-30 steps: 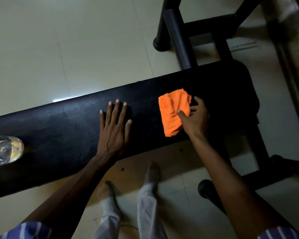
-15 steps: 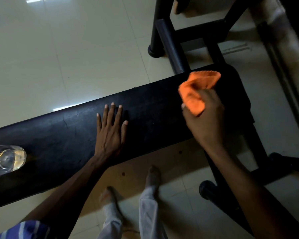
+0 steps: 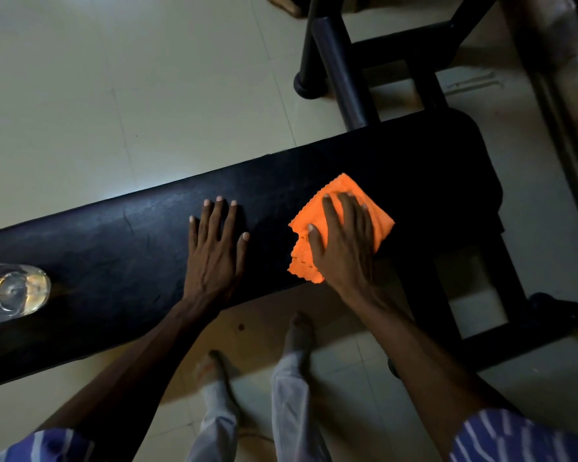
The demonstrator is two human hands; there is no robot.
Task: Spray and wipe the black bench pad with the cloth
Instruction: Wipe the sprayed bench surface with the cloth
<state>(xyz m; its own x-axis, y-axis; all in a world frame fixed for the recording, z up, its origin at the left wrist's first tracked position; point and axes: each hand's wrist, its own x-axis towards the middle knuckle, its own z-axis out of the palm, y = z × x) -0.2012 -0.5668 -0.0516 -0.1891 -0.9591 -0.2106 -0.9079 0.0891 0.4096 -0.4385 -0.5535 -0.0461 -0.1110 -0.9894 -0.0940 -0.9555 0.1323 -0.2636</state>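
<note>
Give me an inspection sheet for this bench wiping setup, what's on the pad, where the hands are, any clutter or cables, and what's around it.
Surface: black bench pad, long and dark, with faint scuffs and creases along the top.
Job's things: orange cloth spread flat on the pad near its right end; clear bottle lying at the left end, spray head not visible.
Clutter: nothing seen on the pad beyond these.
Grippers: left hand flat on the pad, fingers spread, empty; right hand pressed palm down on the cloth.
Cables: nothing seen.
Surroundings: pale tiled floor; black bench frame behind and to the right; the person's legs and feet below the near edge.
</note>
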